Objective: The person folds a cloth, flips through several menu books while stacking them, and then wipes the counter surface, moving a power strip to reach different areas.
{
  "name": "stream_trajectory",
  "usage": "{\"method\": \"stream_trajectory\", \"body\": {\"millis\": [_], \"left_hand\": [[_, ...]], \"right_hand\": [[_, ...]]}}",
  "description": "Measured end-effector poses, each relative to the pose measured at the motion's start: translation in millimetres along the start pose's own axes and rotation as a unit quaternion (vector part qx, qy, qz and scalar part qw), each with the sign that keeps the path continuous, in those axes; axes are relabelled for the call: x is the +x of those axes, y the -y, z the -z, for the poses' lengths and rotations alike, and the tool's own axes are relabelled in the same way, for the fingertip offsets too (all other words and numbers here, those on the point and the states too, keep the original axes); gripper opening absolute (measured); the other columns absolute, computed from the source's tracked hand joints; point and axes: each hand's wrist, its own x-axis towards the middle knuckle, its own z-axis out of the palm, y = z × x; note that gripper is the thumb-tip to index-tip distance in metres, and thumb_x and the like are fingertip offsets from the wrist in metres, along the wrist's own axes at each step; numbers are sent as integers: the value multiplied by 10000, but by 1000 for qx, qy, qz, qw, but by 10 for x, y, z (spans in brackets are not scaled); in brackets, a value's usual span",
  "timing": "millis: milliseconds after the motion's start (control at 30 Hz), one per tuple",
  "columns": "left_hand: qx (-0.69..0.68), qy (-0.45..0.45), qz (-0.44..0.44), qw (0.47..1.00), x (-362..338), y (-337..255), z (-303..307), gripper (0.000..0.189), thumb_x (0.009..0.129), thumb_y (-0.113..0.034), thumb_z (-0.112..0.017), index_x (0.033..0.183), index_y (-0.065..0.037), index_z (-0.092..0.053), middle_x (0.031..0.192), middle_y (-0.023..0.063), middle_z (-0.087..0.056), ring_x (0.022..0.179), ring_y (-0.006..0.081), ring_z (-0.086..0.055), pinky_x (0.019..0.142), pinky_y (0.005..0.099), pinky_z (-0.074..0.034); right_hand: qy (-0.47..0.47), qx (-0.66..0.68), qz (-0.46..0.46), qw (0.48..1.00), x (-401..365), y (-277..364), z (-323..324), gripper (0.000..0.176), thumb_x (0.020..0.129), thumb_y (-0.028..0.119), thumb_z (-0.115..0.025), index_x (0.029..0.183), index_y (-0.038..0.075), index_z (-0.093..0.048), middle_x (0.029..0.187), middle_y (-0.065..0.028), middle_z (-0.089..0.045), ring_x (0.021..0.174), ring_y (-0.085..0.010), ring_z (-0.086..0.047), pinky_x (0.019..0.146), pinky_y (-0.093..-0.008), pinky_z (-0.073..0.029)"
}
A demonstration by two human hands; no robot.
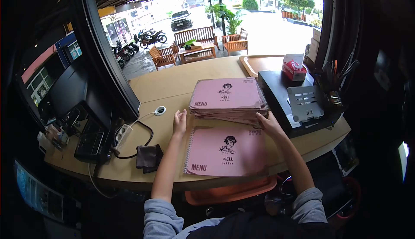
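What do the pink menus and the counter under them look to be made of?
The menu stack and the single menu look like matte pink card, printed in black; a wire spiral runs down the single one's left edge. The counter looks like light wood or wood laminate, smooth with a dull sheen; grain is too faint to tell which.

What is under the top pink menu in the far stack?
More pink menus, only their edges showing; their covers are hidden. Under them, the wooden counter.
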Motion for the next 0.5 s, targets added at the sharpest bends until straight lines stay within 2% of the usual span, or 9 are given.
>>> {"method": "stream_trajectory", "body": {"millis": [33,67,133,167,233,267,400,467,500], "left_hand": [[-2,29,26,999,-52,-246,-39,789,897,-560,-437,1349,65,-274,1327,213,-421,1228,268,-415,1037,360,-311],[13,88,84,993,-118,-491,25,713,916,-559,-388,1317,31,-369,1307,150,-471,1212,218,-433,1038,344,-311],[-49,174,72,981,124,-297,-53,773,909,-590,-360,1342,48,-312,1356,185,-409,1259,246,-386,1063,363,-261],[-51,174,71,981,206,-175,-99,773,909,-590,-360,1342,48,-312,1356,185,-409,1259,246,-386,1063,363,-261],[-101,161,61,980,308,-109,-191,619,957,-495,-338,1274,26,-440,1309,118,-482,1193,203,-447,1032,340,-306],[-101,162,60,980,357,-74,-195,619,957,-495,-338,1274,26,-440,1309,118,-482,1193,203,-447,1032,340,-306],[-50,101,73,991,434,-99,-142,613,958,-471,-362,1301,33,-417,1331,131,-463,1240,206,-403,1052,326,-272],[-19,46,59,997,524,-92,-59,613,930,-499,-394,1261,12,-462,1270,148,-506,1196,223,-450,1016,340,-315],[-5,20,52,998,576,-97,-28,614,916,-513,-410,1241,2,-484,1239,156,-528,1174,231,-473,997,346,-336]], "right_hand": [[27,80,-47,995,-41,245,-29,608,833,368,-651,1174,-98,-459,1083,-196,-581,1007,-225,-566,832,-326,-463],[26,80,-41,996,46,275,-79,608,833,368,-651,1174,-98,-459,1083,-196,-581,1007,-225,-566,832,-326,-463],[0,158,-21,987,246,179,-174,561,829,348,-664,1141,-87,-499,1056,-163,-592,979,-185,-566,821,-327,-464],[21,169,-10,985,351,140,-167,476,819,286,-681,1094,-77,-541,1015,-151,-611,943,-184,-580,812,-325,-467],[18,130,-1,991,518,147,-202,447,808,253,-689,1083,-71,-552,1005,-141,-618,931,-179,-584,810,-323,-469],[15,94,6,995,597,144,-240,419,797,220,-697,1072,-66,-563,995,-130,-625,920,-174,-587,808,-321,-471],[51,113,45,991,993,74,-510,457,754,182,-726,1100,-55,-546,1026,-129,-627,933,-181,-596,809,-315,-475],[9,32,59,998,1311,-180,-675,368,796,116,-692,1104,-13,-537,985,-88,-629,900,-157,-583,757,-316,-495],[-2,2,30,1000,1363,-161,-735,427,765,119,-713,1128,-10,-528,1012,-98,-629,922,-175,-590,808,-324,-484]]}}
